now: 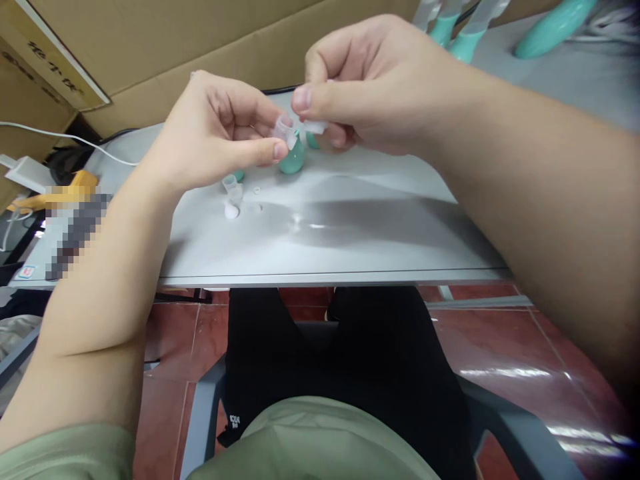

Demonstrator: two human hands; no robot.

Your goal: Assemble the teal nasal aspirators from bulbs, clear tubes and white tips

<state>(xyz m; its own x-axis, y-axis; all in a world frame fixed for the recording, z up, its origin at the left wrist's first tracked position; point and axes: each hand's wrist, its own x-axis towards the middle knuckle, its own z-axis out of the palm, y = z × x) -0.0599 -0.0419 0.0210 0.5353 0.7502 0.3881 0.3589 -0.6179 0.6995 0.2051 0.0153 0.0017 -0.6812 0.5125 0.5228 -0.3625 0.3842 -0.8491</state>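
My left hand point(235, 130) pinches a small translucent plastic cap point(284, 128) between thumb and fingertips, above the table. Close on its right, my right hand point(350, 93) is closed on a small white translucent piece point(315, 125), partly hidden by the fingers. Behind and below the cap is a teal bottle-like part point(293, 159); whether it touches the left hand I cannot tell. On the table beneath the left hand lie a translucent cup-shaped piece point(233, 187), a white rounded piece point(231, 211) and a small ring point(257, 191).
Teal parts with clear tops point(463, 40) stand at the back right, beside a teal curved piece point(553, 30). Cardboard point(200, 40) lines the back. A yellow tool point(75, 190) and a white cable point(75, 133) are at left. The grey table's front edge point(330, 277) is above my lap.
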